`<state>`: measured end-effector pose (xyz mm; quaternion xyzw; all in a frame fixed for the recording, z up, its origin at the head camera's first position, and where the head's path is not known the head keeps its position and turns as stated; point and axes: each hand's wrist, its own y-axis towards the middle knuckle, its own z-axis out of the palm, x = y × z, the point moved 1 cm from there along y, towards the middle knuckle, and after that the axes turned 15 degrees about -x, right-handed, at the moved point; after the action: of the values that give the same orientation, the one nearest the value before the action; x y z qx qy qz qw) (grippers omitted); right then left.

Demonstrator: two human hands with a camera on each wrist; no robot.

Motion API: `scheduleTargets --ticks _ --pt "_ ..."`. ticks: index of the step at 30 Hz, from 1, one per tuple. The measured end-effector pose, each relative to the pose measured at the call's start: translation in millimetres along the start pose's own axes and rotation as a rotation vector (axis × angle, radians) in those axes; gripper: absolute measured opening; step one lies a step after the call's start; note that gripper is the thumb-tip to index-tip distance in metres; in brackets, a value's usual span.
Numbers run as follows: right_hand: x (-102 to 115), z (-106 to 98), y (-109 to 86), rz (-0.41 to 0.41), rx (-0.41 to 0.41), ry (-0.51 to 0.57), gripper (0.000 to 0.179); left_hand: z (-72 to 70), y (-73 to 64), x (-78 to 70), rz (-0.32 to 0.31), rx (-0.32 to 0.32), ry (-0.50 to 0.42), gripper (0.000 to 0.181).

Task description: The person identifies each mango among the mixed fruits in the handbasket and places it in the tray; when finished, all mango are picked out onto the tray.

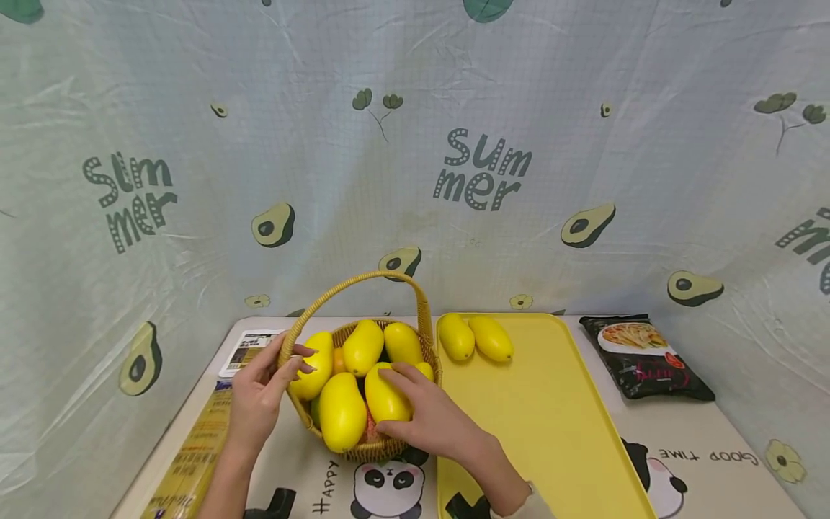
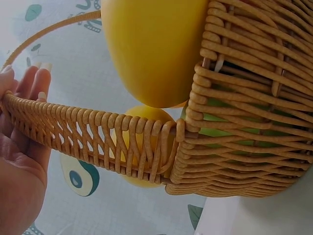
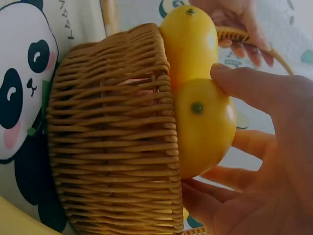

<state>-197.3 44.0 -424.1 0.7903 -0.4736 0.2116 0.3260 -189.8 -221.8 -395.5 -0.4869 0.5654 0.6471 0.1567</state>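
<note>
A wicker basket (image 1: 372, 453) piled with yellow mangoes stands in the middle of the table. My left hand (image 1: 256, 400) holds its arched handle (image 1: 346, 285) low on the left side; in the left wrist view the handle (image 2: 93, 132) crosses the palm, between thumb and fingers. With thumb and fingers spread around it, my right hand (image 1: 431, 414) grips a mango (image 1: 384, 396) at the basket's front right. That mango (image 3: 208, 132) rests at the rim in the right wrist view, beside another mango (image 3: 188, 46). Fruit of other colours lies partly hidden below the mangoes.
A yellow tray (image 1: 519, 432) lies right of the basket, with two mangoes (image 1: 491, 339) at its back left. Farther right is a black food packet (image 1: 648, 360). At the left are a flat printed card (image 1: 249, 353) and a long yellow package (image 1: 194, 454). A patterned curtain stands behind.
</note>
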Motion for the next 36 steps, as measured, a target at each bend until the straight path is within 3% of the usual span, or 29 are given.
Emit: scheduleTargets --ticks 3,10,21,36 --pt "3 2 -0.7 0.014 -0.002 -0.014 0.069 -0.4 0.4 -0.2 0.000 0.000 -0.004 0.041" --pt "12 8 -2.9 -0.041 -0.066 -0.080 0.065 -2.0 0.1 -0.9 0.000 -0.012 -0.005 0.040" --pt "15 11 -6.0 -0.101 -0.134 -0.087 0.066 -1.8 -1.8 0.0 -0.015 -0.012 0.001 0.039" --pt "10 -21 -4.4 -0.061 -0.204 -0.001 0.066 -0.2 -0.9 1.4 0.001 -0.004 0.027 0.042"
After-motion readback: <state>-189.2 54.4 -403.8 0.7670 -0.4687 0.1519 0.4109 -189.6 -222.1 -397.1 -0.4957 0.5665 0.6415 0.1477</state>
